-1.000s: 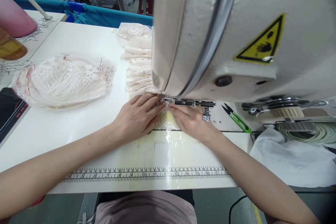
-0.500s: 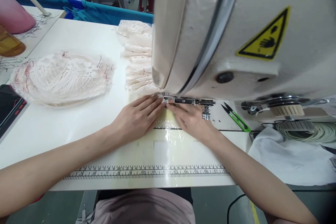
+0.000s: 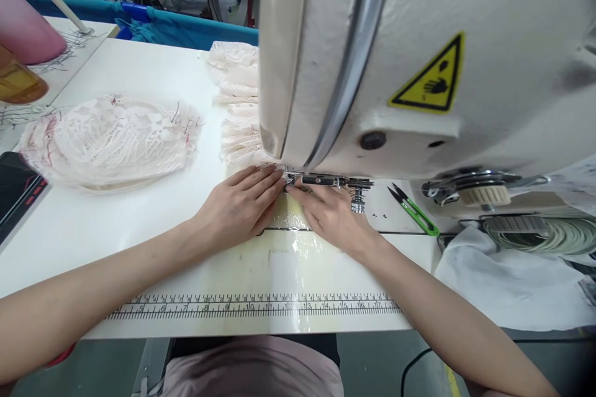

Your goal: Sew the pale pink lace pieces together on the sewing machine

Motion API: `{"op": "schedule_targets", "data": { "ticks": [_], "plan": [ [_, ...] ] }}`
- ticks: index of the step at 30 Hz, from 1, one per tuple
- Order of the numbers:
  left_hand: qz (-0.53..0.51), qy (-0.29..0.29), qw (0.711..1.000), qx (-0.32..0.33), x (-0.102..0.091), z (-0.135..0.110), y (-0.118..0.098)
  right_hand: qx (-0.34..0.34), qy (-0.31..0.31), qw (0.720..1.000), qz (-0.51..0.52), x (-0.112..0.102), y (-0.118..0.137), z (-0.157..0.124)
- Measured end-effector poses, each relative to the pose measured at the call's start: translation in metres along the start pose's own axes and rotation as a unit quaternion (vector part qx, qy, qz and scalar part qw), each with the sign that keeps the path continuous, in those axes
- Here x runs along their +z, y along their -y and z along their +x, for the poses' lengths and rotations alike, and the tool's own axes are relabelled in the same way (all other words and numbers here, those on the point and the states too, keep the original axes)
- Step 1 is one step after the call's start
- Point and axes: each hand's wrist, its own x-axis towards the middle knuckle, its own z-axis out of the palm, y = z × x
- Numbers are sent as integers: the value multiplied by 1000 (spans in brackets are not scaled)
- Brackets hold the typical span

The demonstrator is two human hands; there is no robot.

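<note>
At the presser foot (image 3: 289,181) of a sewing machine (image 3: 326,62), my two hands lie close together. My left hand (image 3: 242,201) rests flat to the left of the foot, its fingers stretched over the near end of a gathered cream lace fabric (image 3: 238,136). The lace runs away behind the machine head, which covers part of it. On the right, my right hand (image 3: 333,214) reaches under the machine's metal parts, with its fingertips beside the foot. Those parts partly cover its fingers, and whatever lies under the fingertips is hidden.
A heap of cream lace (image 3: 116,142) with red threads lies on the left of the white table (image 3: 186,273). Green thread snips (image 3: 414,211) lie right of the machine's needle area. White cloth (image 3: 507,285) hangs at the right edge. A dark device (image 3: 18,192) sits far left.
The view has shifted slightly, so the machine head appears further left. Both hands keep nearly the same place at the presser foot.
</note>
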Motion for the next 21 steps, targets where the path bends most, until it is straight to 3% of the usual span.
{"op": "schedule_targets", "data": {
  "ticks": [6, 17, 21],
  "plan": [
    [-5, 14, 1000, -14, 1, 0, 0, -5, -5, 1000, 10, -7, -1, 8],
    [1, 37, 997, -63, -4, -1, -4, 60, -27, 998, 7, -9, -6, 5],
    [-1, 56, 993, -105, -6, 15, 11, 52, -45, 998, 14, -9, -8, 5]
  ]
}}
